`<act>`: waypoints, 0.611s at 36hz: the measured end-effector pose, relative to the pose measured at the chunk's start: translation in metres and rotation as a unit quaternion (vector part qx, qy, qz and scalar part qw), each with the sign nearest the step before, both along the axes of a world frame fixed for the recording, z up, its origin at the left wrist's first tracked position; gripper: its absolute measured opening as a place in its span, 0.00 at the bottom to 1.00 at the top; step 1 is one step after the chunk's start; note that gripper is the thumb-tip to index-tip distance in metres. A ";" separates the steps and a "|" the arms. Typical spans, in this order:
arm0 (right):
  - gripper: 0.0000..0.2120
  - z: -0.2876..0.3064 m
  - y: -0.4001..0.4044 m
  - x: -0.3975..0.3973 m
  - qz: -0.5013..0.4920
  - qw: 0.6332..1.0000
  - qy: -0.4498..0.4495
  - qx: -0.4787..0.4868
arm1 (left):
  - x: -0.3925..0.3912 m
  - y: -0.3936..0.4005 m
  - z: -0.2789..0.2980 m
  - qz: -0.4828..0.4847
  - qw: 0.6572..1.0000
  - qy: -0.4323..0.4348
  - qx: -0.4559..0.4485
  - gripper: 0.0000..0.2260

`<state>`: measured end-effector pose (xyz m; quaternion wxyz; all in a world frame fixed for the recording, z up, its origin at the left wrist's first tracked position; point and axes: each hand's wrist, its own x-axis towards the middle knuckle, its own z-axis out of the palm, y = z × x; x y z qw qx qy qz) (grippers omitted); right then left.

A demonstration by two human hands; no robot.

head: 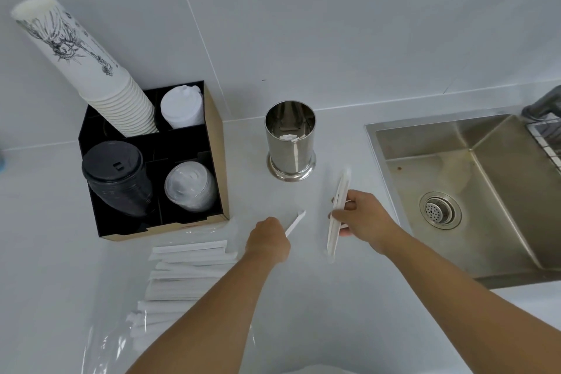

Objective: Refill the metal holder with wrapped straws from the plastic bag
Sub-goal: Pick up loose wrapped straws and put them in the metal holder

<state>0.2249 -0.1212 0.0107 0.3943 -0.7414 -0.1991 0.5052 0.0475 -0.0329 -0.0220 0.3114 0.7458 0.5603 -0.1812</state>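
The round metal holder (290, 143) stands upright on the white counter, with a few white straw ends showing inside. My right hand (362, 219) is shut on a small bundle of wrapped straws (337, 212), held nearly upright just below and right of the holder. My left hand (267, 240) grips a single wrapped straw (295, 223) whose end points up toward the holder. More wrapped straws (189, 270) lie in a loose pile at lower left, spilling from the clear plastic bag (103, 343).
A black cup organiser (217, 161) at left holds stacked paper cups (88, 67), black lids, clear lids and white lids. A steel sink (473, 191) with a drain sits right of my hands. The white wall runs behind.
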 end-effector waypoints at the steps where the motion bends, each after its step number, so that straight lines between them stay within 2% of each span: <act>1: 0.11 0.000 0.000 0.001 -0.007 1.000 0.003 0.003 | 0.001 -0.001 0.000 -0.006 1.000 0.000 0.000 0.08; 9: 0.09 0.007 -0.013 0.004 -0.033 0.999 0.009 0.018 | -0.010 -0.007 0.001 -0.018 0.999 -0.037 0.031 0.08; 22: 0.09 0.038 -0.011 0.007 -0.056 0.995 0.030 0.071 | -0.030 -0.011 0.036 0.033 0.968 -0.246 0.020 0.03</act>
